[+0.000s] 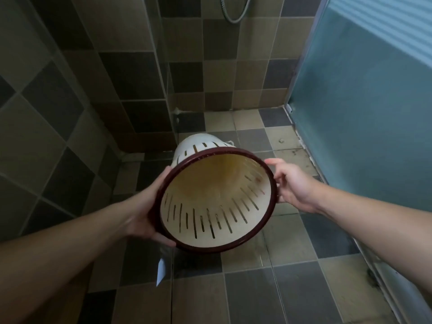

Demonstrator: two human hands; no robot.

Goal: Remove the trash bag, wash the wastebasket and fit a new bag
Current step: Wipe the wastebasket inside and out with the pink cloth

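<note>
You held the wastebasket in the air over the tiled floor of the shower corner, tipped on its side so that its open mouth faced you and its closed bottom pointed away toward the far wall. Your left hand gripped the dark red rim on the left, fingers curled under the near edge and the thumb up along the outside; your right hand held the rim on the right, thumb over the top edge and the fingers wrapped behind, mostly hidden. No bag lined the basket: the cream inside stood bare, its slotted wall showing all round, with a yellow-brown stain deep toward the bottom. Tilting it this way probably let you look down into it and judge how dirty it was, so the washing seemed about to start, not done. The shower hose hung at the far top, well apart from the basket, and the frosted glass door stood on the right. A small white scrap lay on the floor near you, below the basket; what it was you could not tell from here
</note>
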